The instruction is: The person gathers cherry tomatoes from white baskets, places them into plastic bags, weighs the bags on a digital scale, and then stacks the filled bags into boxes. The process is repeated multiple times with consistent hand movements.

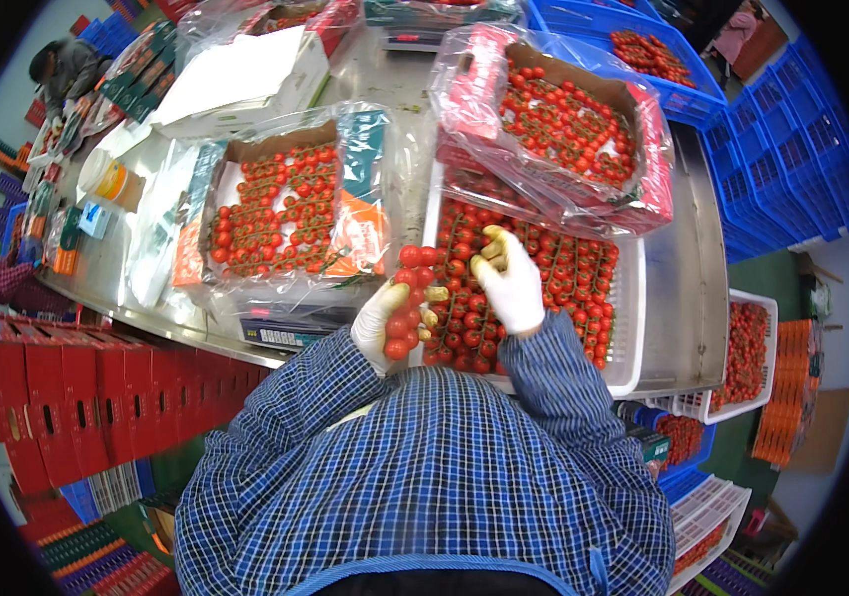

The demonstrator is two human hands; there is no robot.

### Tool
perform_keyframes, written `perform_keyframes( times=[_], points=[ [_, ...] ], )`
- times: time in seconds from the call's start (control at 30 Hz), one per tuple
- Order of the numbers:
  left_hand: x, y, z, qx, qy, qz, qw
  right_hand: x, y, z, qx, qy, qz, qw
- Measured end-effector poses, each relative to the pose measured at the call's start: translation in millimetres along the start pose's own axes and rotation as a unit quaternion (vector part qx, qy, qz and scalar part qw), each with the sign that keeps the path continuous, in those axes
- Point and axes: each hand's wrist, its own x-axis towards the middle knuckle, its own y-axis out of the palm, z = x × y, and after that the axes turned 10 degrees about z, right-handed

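My left hand (383, 320), in a white glove with yellowed fingertips, holds a vine of cherry tomatoes (411, 298) over the left edge of a white plastic crate (629, 320). Rows of vine cherry tomatoes (588, 283) fill that crate. My right hand (511, 283), gloved alike, is over these rows with its fingers curled and apart; whether it touches a tomato I cannot tell. To the left, a teal and orange carton (361, 194) lined with clear plastic holds tomato vines and stands on a digital scale (271, 333). A red carton (651, 160) of tomatoes rests across the crate's far end.
On the steel table (685, 298) are a tub with an orange label (110, 181), a small blue box (94, 220) and white sheets (234, 67). Blue crates (789, 149) are stacked at right, red cartons (81, 387) at lower left. Other people (70, 71) work at far left.
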Motion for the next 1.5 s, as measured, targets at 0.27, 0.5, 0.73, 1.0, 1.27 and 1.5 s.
perform_keyframes(
  times=[0.27, 0.5, 0.73, 1.0, 1.27, 1.5],
  points=[
    [-36, -25, -26, -0.145, -0.02, 0.069, 0.987, 95, 57, -60, -0.262, 0.203, 0.049, 0.942],
    [-86, -63, -118, -0.066, 0.115, -0.039, 0.99, 64, 7, -12, 0.311, 0.046, 0.155, 0.937],
    [-129, -135, -209, -0.027, 0.218, -0.059, 0.974, 57, 89, 63, 0.596, 0.047, 0.202, 0.776],
    [-103, -157, -264, 0.68, 0.127, 0.0, 0.723, 106, 141, 131, 0.415, -0.003, 0.208, 0.886],
    [-79, -180, -232, 0.917, -0.03, 0.048, 0.394, 173, 189, 132, -0.375, -0.021, 0.029, 0.927],
    [-82, -170, -242, 0.898, -0.057, 0.068, 0.431, 170, 213, 134, -0.531, -0.208, -0.048, 0.82]
  ],
)
